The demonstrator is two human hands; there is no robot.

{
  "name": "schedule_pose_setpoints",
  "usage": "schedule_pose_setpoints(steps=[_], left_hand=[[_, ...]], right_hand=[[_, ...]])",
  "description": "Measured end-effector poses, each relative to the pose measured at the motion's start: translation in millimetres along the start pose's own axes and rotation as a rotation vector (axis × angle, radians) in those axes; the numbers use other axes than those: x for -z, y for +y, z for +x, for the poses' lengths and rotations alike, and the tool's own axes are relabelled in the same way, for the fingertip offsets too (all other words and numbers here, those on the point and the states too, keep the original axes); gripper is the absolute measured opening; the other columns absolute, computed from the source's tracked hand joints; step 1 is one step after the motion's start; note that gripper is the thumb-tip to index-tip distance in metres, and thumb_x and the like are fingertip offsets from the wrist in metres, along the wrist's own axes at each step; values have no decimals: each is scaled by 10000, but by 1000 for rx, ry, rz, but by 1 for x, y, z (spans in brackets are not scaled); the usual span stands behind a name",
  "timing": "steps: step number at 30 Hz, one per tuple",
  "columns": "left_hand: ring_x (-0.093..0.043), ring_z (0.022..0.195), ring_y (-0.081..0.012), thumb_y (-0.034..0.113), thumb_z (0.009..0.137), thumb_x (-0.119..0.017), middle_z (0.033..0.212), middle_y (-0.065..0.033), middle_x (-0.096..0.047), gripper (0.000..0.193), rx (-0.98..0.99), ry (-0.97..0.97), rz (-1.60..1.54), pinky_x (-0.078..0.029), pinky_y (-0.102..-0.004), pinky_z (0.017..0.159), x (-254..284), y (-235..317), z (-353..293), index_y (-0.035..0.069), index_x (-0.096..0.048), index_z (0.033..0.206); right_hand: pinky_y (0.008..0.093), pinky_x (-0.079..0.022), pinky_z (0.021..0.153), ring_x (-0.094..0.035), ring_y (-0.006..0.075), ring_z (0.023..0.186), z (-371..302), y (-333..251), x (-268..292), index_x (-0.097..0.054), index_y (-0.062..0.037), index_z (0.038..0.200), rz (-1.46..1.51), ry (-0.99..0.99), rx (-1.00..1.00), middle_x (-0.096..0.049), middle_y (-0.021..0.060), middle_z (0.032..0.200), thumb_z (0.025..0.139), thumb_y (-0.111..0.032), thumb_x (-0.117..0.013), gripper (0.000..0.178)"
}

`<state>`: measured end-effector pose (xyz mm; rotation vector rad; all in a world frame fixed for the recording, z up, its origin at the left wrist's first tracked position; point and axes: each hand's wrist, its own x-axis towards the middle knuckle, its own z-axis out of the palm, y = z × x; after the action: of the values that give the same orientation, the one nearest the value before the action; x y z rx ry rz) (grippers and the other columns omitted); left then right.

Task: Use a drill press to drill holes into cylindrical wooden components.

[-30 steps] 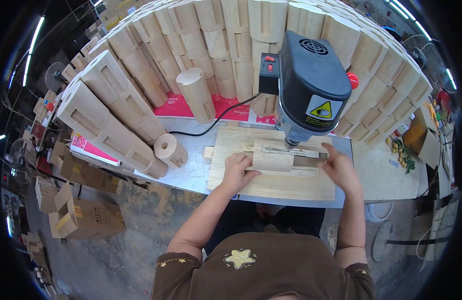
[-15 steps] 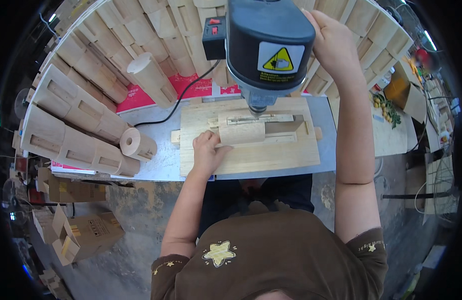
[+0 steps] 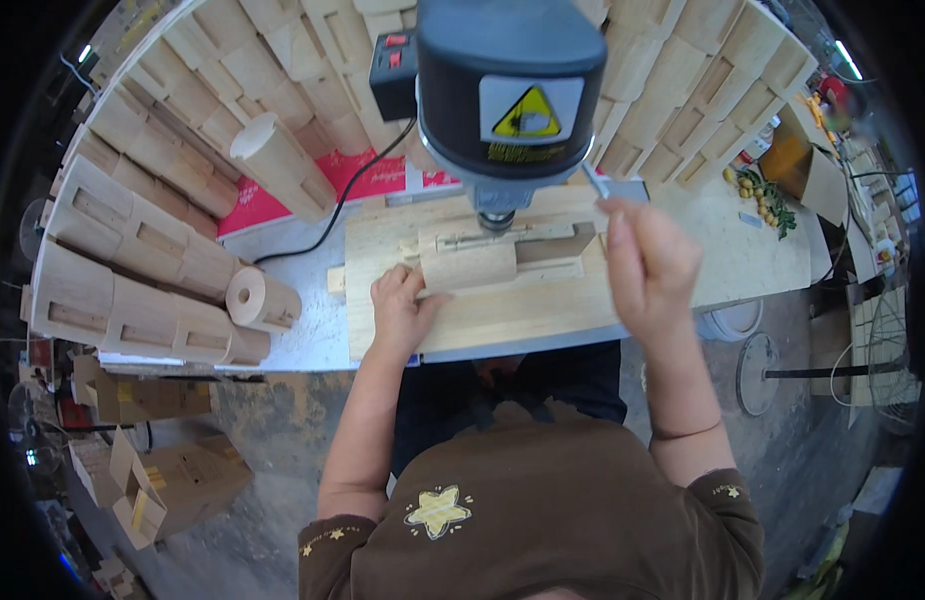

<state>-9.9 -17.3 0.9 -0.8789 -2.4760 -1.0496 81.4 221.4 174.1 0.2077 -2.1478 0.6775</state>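
A drill press with a dark blue housing (image 3: 517,50) stands over the table, its chuck (image 3: 496,220) just above a pale wooden cylinder (image 3: 472,268). That cylinder lies on its side in a flat wooden jig board (image 3: 542,315), and a narrow slot shows along its top. My left hand (image 3: 397,312) grips the cylinder's left end, fingers at the end and thumb along the near side. My right hand (image 3: 654,265) is closed in a fist round the drill press lever (image 3: 594,180), right of the chuck. Whether the bit touches the wood is hidden.
Stacked slotted wooden cylinders (image 3: 142,235) curve around the back and left of the table. One cylinder (image 3: 282,165) stands upright near the black cable (image 3: 344,205). A shorter one with a centre hole (image 3: 262,298) sits at left. Cardboard boxes (image 3: 182,485) lie on the floor.
My right hand has come down and toward me from beside the drill housing, swinging the lever. My left hand stays at the cylinder's end. The whole view has shifted slightly.
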Motion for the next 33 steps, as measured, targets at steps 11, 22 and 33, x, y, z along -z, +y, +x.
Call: schedule_pose_setpoints(steps=[11,22,33], left_hand=[[-499,751,-255,225,622,-772,728,-52,-493,416,12,-40,-2,-348,-387,704,-3,-3,-11,106,-650,1002],[-503,786,-238,236,649,-757,744,-37,-501,464,50,-40,89,-307,-395,777,-6,9,-7,115,-631,1079],[-505,857,-229,251,682,-744,805,-33,-525,356,98,-95,52,-287,-411,832,-29,32,3,122,-636,995]], right_hand=[[352,-372,510,-493,254,548,-66,52,-61,-621,1,911,150,155,84,-535,100,668,739,5,-580,177],[364,-358,446,-470,285,446,41,12,-3,-486,-47,616,50,98,3,-446,130,539,830,-104,-586,243],[329,-448,623,-574,235,631,116,43,-11,-635,-16,903,-132,-77,-158,-598,155,693,911,-293,-474,320]])
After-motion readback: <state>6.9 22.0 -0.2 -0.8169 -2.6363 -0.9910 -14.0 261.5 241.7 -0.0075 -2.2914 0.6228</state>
